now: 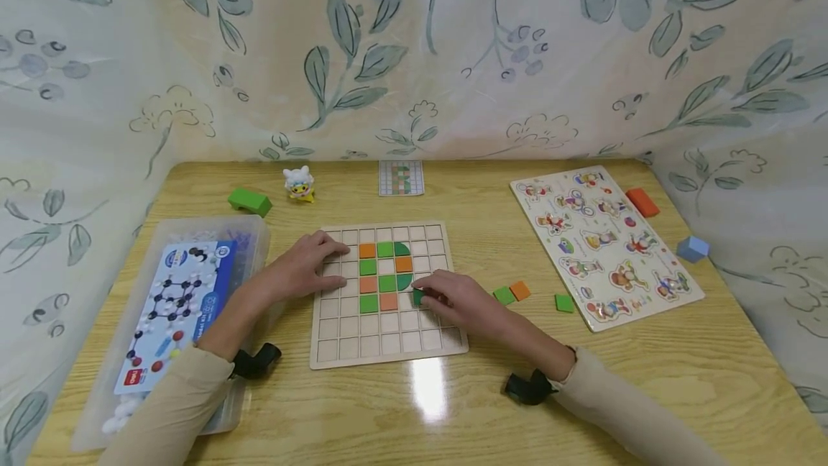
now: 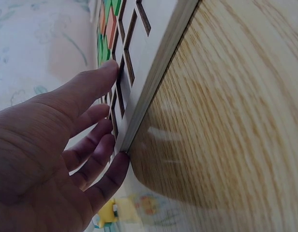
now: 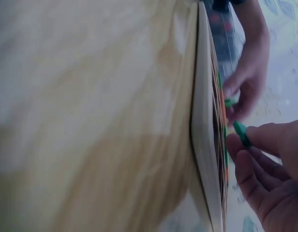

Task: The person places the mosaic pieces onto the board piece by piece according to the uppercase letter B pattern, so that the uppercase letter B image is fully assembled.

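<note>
A wooden grid board [image 1: 391, 345] lies in front of me with orange, salmon and green square tiles [image 1: 369, 303] set in its middle cells. Two dark green rounded tiles [image 1: 402, 248] sit on the right side of that pattern. My right hand [image 1: 456, 297] pinches a small dark green tile [image 3: 242, 134] between thumb and fingertips, low over the board just below the lower rounded tile. At the board's left side, my left hand [image 1: 315, 265] rests with fingers spread and loosely bent, thumb and fingertips at the edge, holding nothing [image 2: 57, 130].
Right of the board lie loose green tiles [image 1: 504, 295] and an orange tile [image 1: 520, 290]. A pattern card [image 1: 401, 191] and a small figurine [image 1: 299, 183] stand behind. A plastic box [image 1: 249, 250] is at left, a picture puzzle board [image 1: 598, 265] at right, with coloured blocks [image 1: 642, 203] nearby.
</note>
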The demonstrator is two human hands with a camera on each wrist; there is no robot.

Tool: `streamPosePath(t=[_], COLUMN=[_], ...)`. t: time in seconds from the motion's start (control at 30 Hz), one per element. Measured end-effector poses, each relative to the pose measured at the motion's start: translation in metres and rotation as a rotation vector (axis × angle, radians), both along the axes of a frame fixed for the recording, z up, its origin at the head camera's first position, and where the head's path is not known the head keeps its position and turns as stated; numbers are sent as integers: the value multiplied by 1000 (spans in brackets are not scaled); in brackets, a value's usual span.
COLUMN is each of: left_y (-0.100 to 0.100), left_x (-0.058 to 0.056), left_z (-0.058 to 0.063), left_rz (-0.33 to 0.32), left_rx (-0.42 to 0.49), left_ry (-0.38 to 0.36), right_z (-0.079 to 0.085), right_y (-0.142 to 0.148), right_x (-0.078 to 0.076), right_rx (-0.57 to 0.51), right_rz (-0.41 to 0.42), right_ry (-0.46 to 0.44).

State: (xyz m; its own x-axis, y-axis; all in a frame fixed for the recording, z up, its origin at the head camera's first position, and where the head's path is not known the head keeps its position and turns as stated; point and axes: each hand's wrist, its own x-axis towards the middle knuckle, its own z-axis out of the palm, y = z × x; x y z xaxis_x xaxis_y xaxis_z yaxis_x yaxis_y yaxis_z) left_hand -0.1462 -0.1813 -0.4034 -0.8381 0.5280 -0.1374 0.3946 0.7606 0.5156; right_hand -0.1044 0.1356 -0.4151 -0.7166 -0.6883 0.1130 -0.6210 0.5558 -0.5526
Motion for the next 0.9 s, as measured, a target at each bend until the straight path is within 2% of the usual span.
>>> streamPosePath(t=[0.17, 0.37, 0.53, 0.7, 0.9], left_y=[0, 0, 0, 1, 0], left_x=[0, 0, 0, -1, -1], left_z=[0, -1, -1, -1, 0], left_rz=[-6, -7, -6, -2, -3], left_rx=[0, 1, -2, 1, 5], left_ry=[13, 13, 14, 15, 10], right_z=[1, -3, -2, 0, 0], right_y=[-19, -29, -32, -35, -37], right_x=[2, 6, 9, 10, 11], right_rx=[22, 26, 45, 100, 141], right_rz=[-28, -107, -139, -140, -108], right_ry=[-59, -86, -84, -37, 72])
